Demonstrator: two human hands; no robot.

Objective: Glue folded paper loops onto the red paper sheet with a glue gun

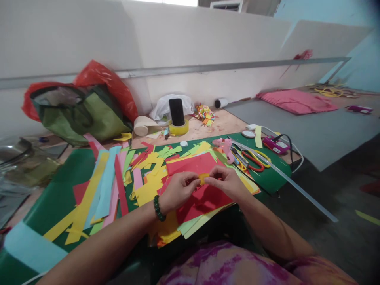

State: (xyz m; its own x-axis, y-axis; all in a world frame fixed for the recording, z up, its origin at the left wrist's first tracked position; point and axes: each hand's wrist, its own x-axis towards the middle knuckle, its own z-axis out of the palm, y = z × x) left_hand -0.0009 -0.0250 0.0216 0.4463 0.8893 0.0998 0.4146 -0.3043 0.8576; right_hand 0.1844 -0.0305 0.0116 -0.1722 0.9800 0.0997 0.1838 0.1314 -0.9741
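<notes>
Between my two hands is a small piece of yellow paper (203, 178), pinched at both ends by thumbs and fingertips. My left hand (181, 190), with a dark green bead bracelet (159, 208) at the wrist, grips its left end. On the opposite end my right hand (225, 181) is closed in a similar pinch. Directly below them lie red paper sheets (192, 209) on a stack with light green sheets (196, 227) at its lower edge. The exact shape of the yellow piece is partly hidden by my fingers.
Cut paper strips (101, 186) and scraps cover the green mat (59, 206) at left. A pink glue gun (225, 147), scissors (255, 160) and a long clear glue stick (303, 190) lie right. Behind stand a phone (177, 112) on yellow tape (178, 128) and a green bag (86, 116).
</notes>
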